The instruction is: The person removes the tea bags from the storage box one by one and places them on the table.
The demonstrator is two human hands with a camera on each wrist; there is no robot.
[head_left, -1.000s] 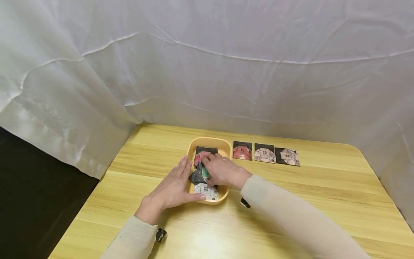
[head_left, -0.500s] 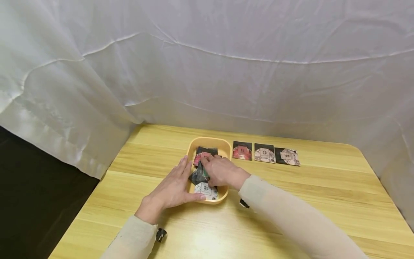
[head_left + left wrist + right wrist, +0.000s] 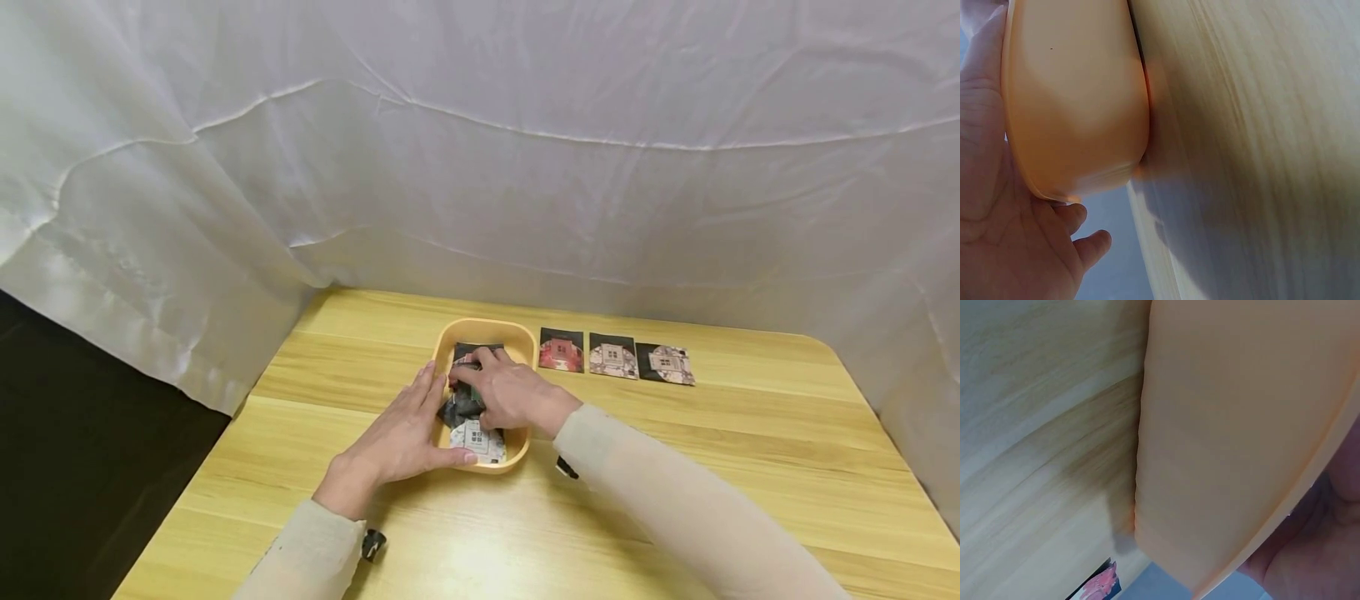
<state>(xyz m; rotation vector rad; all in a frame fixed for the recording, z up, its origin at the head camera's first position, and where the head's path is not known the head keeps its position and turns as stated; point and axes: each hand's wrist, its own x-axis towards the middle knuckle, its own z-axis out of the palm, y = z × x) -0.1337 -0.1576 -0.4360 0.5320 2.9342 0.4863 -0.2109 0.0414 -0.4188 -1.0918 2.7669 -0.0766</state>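
Note:
A yellow-orange plastic bin (image 3: pixel 525 342) holds several small flat sachets. My left hand (image 3: pixel 397 429) rests against the bin's near-left side, fingers straight along the rim and thumb across its near corner; in the left wrist view the palm (image 3: pixel 1010 231) lies at the rim. My right hand (image 3: pixel 517 393) reaches into the bin, fingers bent, gripping a black sachet (image 3: pixel 467 405) with a green label, mostly hidden under the fingers. A white-patterned sachet (image 3: pixel 480 442) lies at the bin's near end, a black and red one at the far end. In the right wrist view the bin's wall hides the fingertips.
To the right of the bin lie a black-and-red sachet (image 3: pixel 561 350), a black sachet with a pale pattern (image 3: pixel 613 357) and another pale-patterned one (image 3: pixel 666 363), in a row. A pale curtain (image 3: pixel 570 208) hangs behind the wooden table (image 3: pixel 750 467).
The right hand's fingertips have shifted slightly left over the red sachet, and the green-labelled sachet is more covered. The left hand and the bin stay in place.

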